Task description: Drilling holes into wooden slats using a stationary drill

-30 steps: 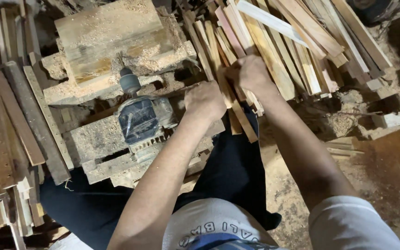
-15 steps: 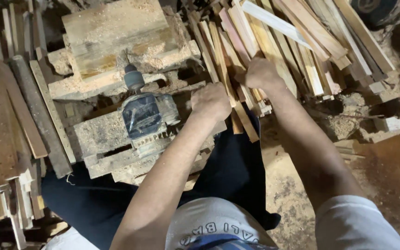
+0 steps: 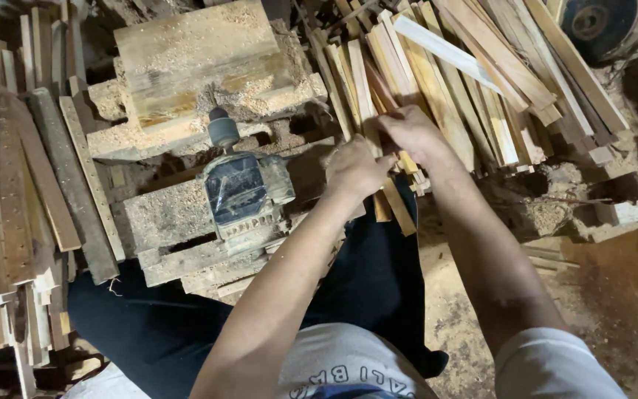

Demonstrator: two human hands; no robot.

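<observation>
Both my hands meet at the near end of a pile of thin wooden strips (image 3: 437,81) that fans out to the upper right. My left hand (image 3: 356,171) is closed around the ends of a few strips (image 3: 396,210) that stick out toward my lap. My right hand (image 3: 411,133) grips the same bundle just beyond, fingers curled over the strip ends. Left of my hands sits a small electric motor (image 3: 241,188) with a round spindle head (image 3: 223,129), mounted on a rough wooden block frame (image 3: 164,214) dusted with sawdust.
A large sawdust-covered wooden block (image 3: 193,59) lies beyond the motor. Stacks of dark wooden slats (image 3: 23,199) stand along the left. Sawdust covers the floor (image 3: 614,295) at right, with small wood offcuts (image 3: 625,213). A dark round machine part (image 3: 603,22) sits top right.
Both hands have shifted slightly on the bundle of strips, staying closed on it. The view has drifted a little; the motor and piles have not moved.
</observation>
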